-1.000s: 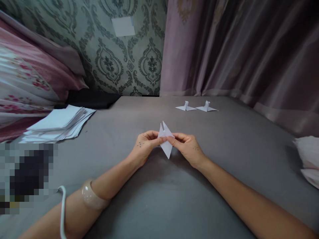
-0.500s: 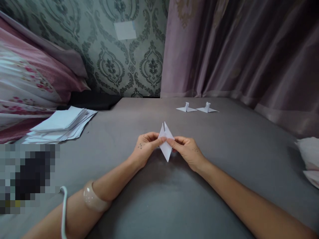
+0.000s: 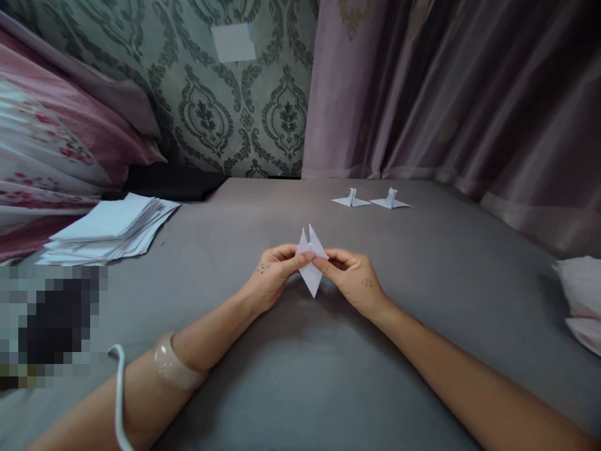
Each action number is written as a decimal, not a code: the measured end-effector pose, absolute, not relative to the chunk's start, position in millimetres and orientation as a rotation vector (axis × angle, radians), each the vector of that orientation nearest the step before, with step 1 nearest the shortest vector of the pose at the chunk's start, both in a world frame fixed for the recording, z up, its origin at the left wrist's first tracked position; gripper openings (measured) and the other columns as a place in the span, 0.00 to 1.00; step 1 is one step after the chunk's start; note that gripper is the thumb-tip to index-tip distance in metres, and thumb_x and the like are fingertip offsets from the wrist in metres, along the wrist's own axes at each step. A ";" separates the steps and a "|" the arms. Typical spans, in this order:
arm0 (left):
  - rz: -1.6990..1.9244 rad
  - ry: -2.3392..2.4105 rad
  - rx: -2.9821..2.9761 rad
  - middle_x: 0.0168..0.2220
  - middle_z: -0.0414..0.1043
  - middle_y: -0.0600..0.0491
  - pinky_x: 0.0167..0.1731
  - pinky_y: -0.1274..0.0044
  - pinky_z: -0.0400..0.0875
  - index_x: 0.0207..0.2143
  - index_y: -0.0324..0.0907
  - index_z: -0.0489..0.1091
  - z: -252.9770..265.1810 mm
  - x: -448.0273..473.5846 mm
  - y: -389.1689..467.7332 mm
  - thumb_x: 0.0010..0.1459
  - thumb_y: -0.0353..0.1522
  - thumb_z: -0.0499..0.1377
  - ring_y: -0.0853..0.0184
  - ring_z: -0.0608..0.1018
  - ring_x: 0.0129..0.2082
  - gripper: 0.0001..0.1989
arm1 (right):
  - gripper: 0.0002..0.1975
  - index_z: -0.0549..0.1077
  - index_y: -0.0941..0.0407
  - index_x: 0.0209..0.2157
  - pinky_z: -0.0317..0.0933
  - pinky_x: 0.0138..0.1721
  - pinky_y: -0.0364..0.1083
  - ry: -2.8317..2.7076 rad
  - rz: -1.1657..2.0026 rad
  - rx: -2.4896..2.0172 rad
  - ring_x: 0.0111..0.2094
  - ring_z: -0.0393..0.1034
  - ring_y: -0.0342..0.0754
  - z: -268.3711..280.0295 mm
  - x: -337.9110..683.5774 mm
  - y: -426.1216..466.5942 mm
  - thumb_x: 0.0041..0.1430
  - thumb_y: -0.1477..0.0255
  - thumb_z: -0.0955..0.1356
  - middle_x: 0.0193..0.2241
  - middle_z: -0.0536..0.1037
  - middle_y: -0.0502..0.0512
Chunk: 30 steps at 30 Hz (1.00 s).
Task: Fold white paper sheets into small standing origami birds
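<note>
Between my two hands is a white folded paper (image 3: 313, 280), shaped like a diamond with two narrow points upward and one point down. My left hand (image 3: 277, 270) pinches its left edge, the thumb lying across the front. From the other side my right hand (image 3: 355, 275) grips it the same way, both thumb tips close together at the middle. The fingers behind the paper are partly hidden. Farther back stand two finished-looking white paper figures, a left one (image 3: 351, 199) and a right one (image 3: 391, 199), each with spread flat wings and an upright middle.
A stack of white paper sheets (image 3: 106, 225) lies at the left on the grey surface (image 3: 282, 388). Behind it is a dark folded cloth (image 3: 176, 181). A pale bundle (image 3: 580, 288) sits at the right edge. A white cord (image 3: 120, 394) crosses by my left forearm.
The two upper points of the folded paper have spread farther apart. My left thumb has slid slightly inward across the paper. The view has tilted a little downward.
</note>
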<state>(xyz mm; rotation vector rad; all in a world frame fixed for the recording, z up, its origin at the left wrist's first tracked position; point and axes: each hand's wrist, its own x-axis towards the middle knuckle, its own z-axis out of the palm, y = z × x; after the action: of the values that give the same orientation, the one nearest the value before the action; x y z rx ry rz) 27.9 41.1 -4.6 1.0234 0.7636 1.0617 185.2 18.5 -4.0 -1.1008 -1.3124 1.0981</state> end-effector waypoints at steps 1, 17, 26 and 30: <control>1.059 0.759 1.045 0.31 0.77 0.49 0.40 0.74 0.68 0.31 0.38 0.78 -5.1 27.3 41.5 0.49 0.35 0.69 0.67 0.76 0.33 0.10 | 0.15 0.75 0.53 0.35 0.65 0.37 0.47 -1.317 1.024 -1.099 0.32 0.71 0.46 -2.4 185.3 18.2 0.48 0.59 0.74 0.32 0.78 0.52; 1.260 1.040 1.690 0.20 0.66 0.57 0.27 0.79 0.58 0.25 0.40 0.73 2.7 29.0 29.5 0.50 0.31 0.64 0.73 0.64 0.23 0.04 | 0.22 0.67 0.48 0.49 0.63 0.47 0.50 -1.643 0.846 -0.931 0.45 0.69 0.48 20.7 203.2 19.5 0.52 0.69 0.71 0.44 0.73 0.53; 1.387 0.949 2.447 0.30 0.72 0.52 0.34 0.75 0.64 0.32 0.39 0.70 -9.6 20.8 34.8 0.55 0.26 0.57 0.68 0.70 0.31 0.03 | 0.09 0.74 0.52 0.39 0.60 0.52 0.53 -2.175 0.208 -0.951 0.47 0.67 0.50 42.6 211.1 13.8 0.55 0.72 0.71 0.44 0.73 0.55; 1.356 0.917 2.618 0.32 0.73 0.51 0.34 0.74 0.64 0.34 0.40 0.69 -13.0 18.4 37.1 0.56 0.27 0.57 0.67 0.71 0.30 0.03 | 0.09 0.74 0.53 0.39 0.61 0.49 0.52 -2.287 0.139 -0.991 0.44 0.68 0.50 41.9 212.3 12.6 0.55 0.70 0.72 0.43 0.75 0.55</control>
<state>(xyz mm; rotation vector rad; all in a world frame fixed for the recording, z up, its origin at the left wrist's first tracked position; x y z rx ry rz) 18.4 37.1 -13.0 2.6177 0.9173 1.3562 212.3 12.6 41.9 -0.9909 -2.2867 0.1386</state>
